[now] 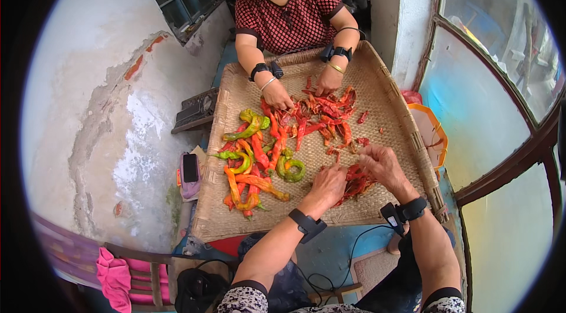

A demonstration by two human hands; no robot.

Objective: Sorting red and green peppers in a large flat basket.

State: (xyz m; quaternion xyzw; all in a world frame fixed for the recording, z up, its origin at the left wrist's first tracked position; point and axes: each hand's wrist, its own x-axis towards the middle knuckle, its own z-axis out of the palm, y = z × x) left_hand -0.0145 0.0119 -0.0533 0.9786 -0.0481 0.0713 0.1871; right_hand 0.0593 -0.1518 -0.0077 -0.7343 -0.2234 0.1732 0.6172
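Note:
A woven tray [274,220] holds red, orange and green chili peppers. Over a pile of dark red dried peppers [353,184] near the close edge, my left hand [329,184] rests with fingers curled at the pile's left side; what it grips, if anything, is hidden. My right hand [384,166] hovers at the pile's upper right, thumb and fingers close together, and whether they pinch a pepper is not clear. Left of my hands lie fresher twisted peppers, among them a curled green pepper [291,169] and an orange pepper [261,184]. Loose red peppers [327,114] spread across the far middle.
Opposite me, a person [287,12] has both hands among the far peppers. A smartphone [190,168] lies on a purple item left of the tray. An orange-rimmed container [428,136] stands right of it, beside framed glass. Cables hang below the near edge, and a pink cloth [114,275] drapes a chair.

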